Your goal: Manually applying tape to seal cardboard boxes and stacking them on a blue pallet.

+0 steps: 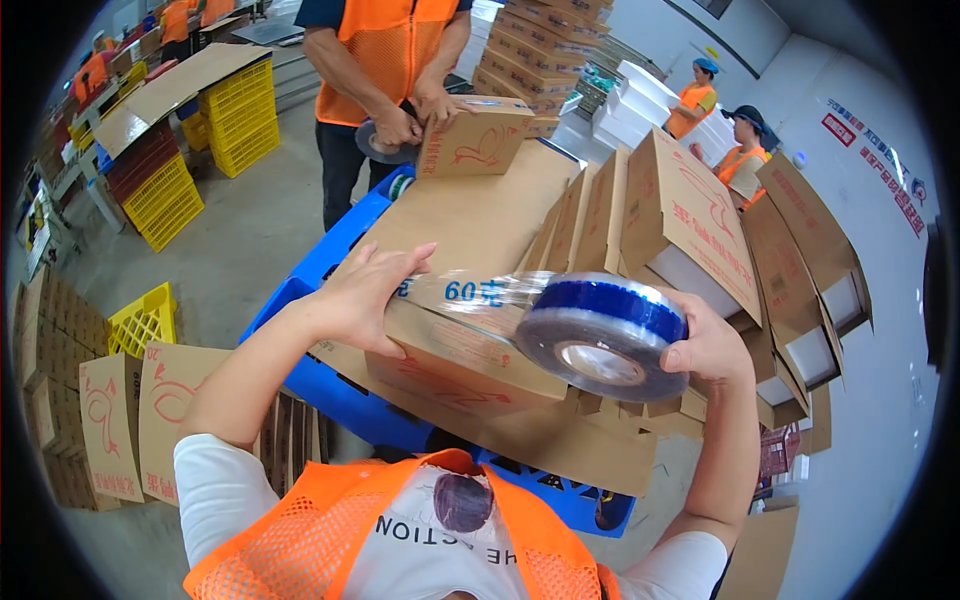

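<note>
A brown cardboard box with red print lies in front of me on a cardboard-covered blue pallet. My left hand grips its left end, thumb on the near side and fingers spread across the far side. A wide roll of clear packing tape with a blue band is in my right hand, fingers wrapped round its right rim. From the roll a clear tape strip stretches left along the top of the box to my left hand. How much of the strip sticks to the box I cannot tell.
Across the pallet a co-worker holds another box and a tape roll. Boxes with open ends lean in a row to my right. More cartons and yellow crates stand at left.
</note>
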{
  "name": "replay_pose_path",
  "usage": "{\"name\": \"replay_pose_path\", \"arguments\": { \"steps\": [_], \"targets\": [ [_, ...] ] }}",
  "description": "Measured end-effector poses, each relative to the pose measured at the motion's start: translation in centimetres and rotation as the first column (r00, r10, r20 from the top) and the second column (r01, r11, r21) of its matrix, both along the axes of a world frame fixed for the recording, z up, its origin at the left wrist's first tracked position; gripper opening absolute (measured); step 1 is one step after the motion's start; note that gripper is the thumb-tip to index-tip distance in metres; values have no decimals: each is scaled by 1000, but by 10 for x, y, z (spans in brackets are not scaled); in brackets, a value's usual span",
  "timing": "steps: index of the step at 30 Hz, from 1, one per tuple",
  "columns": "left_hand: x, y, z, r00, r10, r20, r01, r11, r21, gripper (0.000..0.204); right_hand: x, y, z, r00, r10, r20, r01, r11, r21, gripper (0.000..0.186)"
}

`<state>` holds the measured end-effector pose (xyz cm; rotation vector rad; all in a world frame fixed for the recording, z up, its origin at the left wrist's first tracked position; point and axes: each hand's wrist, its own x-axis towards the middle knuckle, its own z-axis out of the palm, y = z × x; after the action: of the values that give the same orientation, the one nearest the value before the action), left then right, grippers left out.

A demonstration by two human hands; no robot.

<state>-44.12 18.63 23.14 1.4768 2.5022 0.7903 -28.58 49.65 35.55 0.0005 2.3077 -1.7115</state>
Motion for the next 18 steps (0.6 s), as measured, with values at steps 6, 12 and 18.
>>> {"name": "replay_pose_path", "arguments": {
  "steps": [6, 12, 18],
  "targets": [
    [13, 28, 20, 990, -104, -92, 98, 993, -62, 116, 11, -2, 5, 1000, -8, 0, 8, 997, 75, 78],
    [24, 53, 24, 992, -123, -13, 123, 991, -44, 115, 18, 7, -1, 999, 7, -54, -8, 1000, -16, 88],
    [17, 42, 14, 995, -86, -42, 85, 996, -41, 114, 25, 12, 16, 975, -38, 219, -32, 952, 306, 67]
  ]
}}
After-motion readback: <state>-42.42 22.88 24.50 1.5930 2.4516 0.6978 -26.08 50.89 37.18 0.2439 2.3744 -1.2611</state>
